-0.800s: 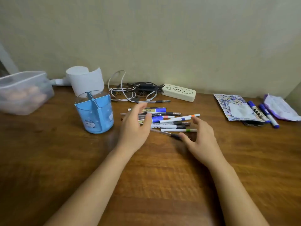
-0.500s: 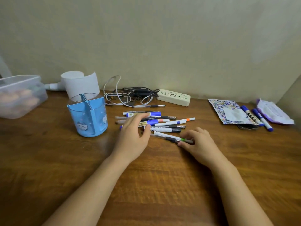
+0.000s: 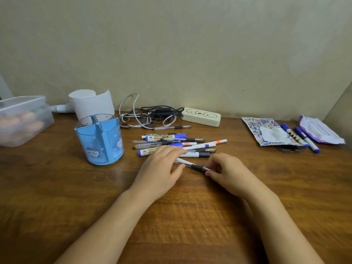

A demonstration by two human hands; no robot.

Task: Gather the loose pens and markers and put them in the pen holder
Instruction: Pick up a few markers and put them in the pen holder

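Note:
A blue pen holder (image 3: 101, 141) with divided compartments stands left of centre on the wooden table (image 3: 57, 197). A pile of several pens and markers (image 3: 177, 142) lies to its right. My right hand (image 3: 230, 173) pinches the tip end of a pen with a black grip (image 3: 196, 166) at the pile's near edge. My left hand (image 3: 162, 168) rests flat on the pile's near side, fingers touching the other end of that pen and a white marker (image 3: 198, 154). Two blue markers (image 3: 302, 138) lie far right.
A clear plastic box (image 3: 22, 119) sits at the far left, a paper roll (image 3: 91, 103) behind the holder. Tangled cables (image 3: 150, 117), a lone pen (image 3: 171, 127) and a cream power strip (image 3: 201, 116) lie by the wall. A patterned pouch (image 3: 266, 130) and a purple packet (image 3: 320, 132) lie right.
Both hands moved in on the near edge of the pile. My right hand closed its fingers on the end of the black-grip pen and my left hand settled onto the pens.

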